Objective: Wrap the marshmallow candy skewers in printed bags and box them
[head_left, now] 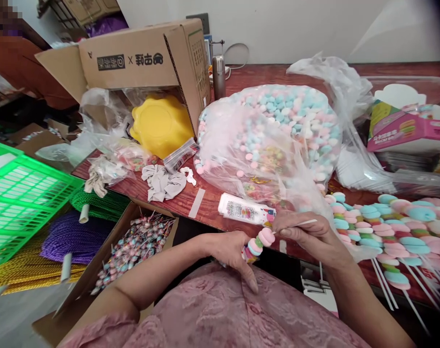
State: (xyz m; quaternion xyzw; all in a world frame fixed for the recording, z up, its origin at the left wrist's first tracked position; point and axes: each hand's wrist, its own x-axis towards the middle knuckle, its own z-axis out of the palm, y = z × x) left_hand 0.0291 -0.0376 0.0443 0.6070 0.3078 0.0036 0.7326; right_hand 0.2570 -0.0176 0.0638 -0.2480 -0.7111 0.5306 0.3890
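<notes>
A marshmallow skewer point(265, 237) with pink, blue and green pieces is held in front of my lap. My right hand point(310, 237) pinches its white stick point(301, 223). My left hand point(231, 251) is around the lower end of the candy, where a bit of printed wrapper point(248, 254) shows; its thumb points down, and its fingers are partly hidden. Just beyond my hands, a stack of white printed wrappers point(246, 210) lies on the table edge. Many more marshmallow skewers point(394, 227) lie to the right, with their sticks toward me.
A large clear bag of marshmallows point(278, 111) covers the table's middle. Behind left stands an open cardboard box point(133, 58) with a yellow tub point(162, 123). Below left are a carton of wrapped candies point(133, 246) and a green basket point(27, 193). Pink display boxes point(412, 125) stand right.
</notes>
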